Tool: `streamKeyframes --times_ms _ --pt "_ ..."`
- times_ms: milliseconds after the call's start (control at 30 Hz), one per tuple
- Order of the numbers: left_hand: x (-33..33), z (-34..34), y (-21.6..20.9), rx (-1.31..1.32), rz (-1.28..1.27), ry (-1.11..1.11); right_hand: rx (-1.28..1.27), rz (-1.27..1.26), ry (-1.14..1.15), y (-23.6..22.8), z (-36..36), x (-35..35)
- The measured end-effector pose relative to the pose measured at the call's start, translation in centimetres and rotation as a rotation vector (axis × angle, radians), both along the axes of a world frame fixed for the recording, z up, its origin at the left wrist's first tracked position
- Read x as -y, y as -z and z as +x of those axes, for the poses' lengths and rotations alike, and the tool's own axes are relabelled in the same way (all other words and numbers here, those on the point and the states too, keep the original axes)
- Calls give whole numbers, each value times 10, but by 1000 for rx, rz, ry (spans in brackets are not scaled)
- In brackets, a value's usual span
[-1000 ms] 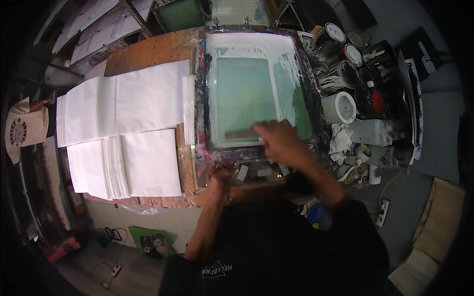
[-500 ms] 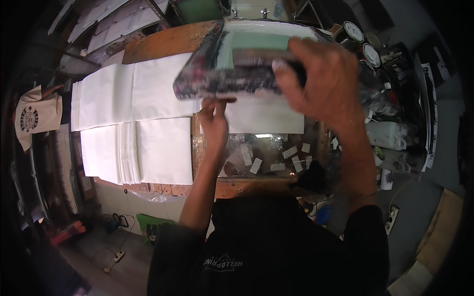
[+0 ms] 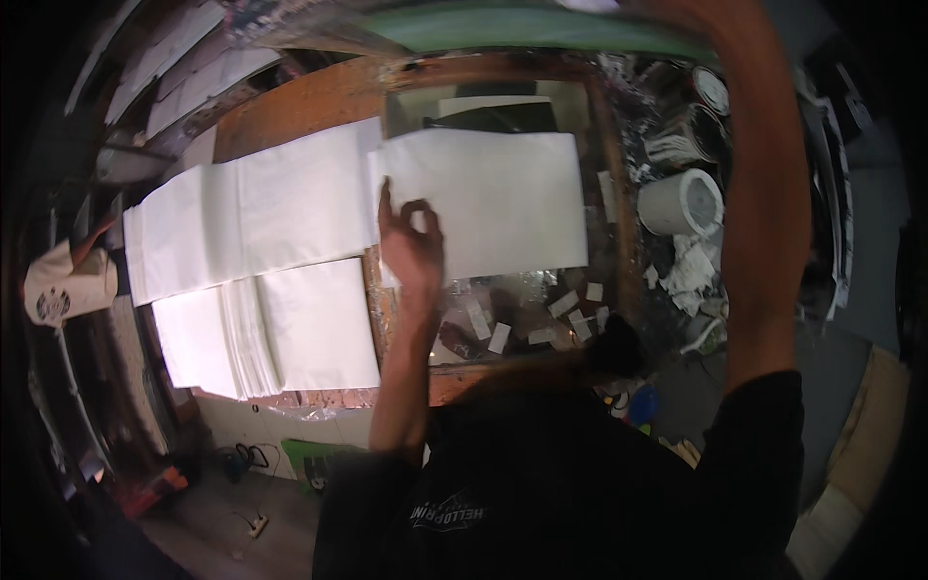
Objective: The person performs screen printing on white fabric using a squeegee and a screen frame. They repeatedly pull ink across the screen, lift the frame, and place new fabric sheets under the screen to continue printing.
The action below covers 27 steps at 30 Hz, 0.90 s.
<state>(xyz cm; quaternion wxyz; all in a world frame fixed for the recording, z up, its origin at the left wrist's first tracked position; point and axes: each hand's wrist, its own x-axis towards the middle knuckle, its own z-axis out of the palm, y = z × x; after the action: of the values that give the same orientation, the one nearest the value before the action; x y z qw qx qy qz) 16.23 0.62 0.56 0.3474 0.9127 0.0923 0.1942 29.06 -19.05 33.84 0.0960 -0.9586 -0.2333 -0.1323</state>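
Observation:
A white cloth piece lies flat on a glass-topped board. My left hand is over its left edge, with one finger stretched out and the thumb and another finger curved into a loop; I see nothing held. At the top edge, my right hand is partly cut off and grips the raised screen-printing frame, whose green mesh is blurred. Most of that hand's fingers are out of sight. Left of the board lie folded white cloth pieces in an upper stack and a lower stack.
Small pale tape pieces dot the glass near its front edge. Along the right stand a white tub, crumpled white material and paint cans. A beige printed cloth hangs at the far left.
The screen-printing frame has gone up and away with my right hand, uncovering the white cloth piece. My left hand has come out from under the frame's edge, and its fingers have spread.

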Motion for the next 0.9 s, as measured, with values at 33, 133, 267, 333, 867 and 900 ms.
streamKeyframes --times_ms 33,133,267,333,867,900 --pt "-16 5 -2 0 -95 24 -83 31 30 -7 6 0" --pt "-137 10 -5 114 209 -14 -62 85 -117 -17 22 4" --pt "-326 -9 -52 24 543 -290 -99 89 -65 -23 28 7" --pt "-276 -1 -105 -1 1024 -656 -95 57 -21 -16 31 13" --pt "168 -63 89 -211 18 318 -292 205 19 -14 -16 4" --pt "166 -61 84 -225 -43 328 -279 185 -74 -12 -14 11"
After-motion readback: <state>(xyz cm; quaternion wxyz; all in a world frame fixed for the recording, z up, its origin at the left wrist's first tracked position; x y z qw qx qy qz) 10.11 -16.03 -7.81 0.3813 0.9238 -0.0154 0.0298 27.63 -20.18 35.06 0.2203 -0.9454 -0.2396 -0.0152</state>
